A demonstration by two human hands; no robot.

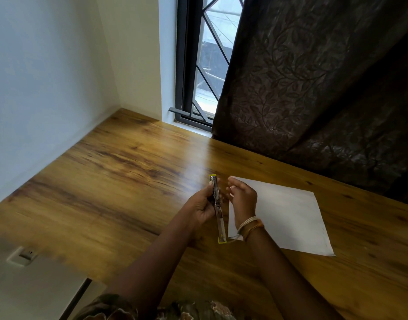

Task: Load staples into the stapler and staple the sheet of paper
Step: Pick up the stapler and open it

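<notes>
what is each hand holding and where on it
The left hand grips the opened stapler around its middle. The right hand holds nothing visible.

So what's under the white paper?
The sheet of paper lies flat on the wooden table, so only the table is seen around it. Whatever is beneath is covered. The right hand hides its near-left corner, beside the stapler in the left hand.

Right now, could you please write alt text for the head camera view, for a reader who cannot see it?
A person's left hand holds an opened yellow-tipped stapler above a wooden table, while the right hand hovers beside it with fingers spread. A white sheet of paper lies flat to the right, near a dark curtain and window.
</notes>
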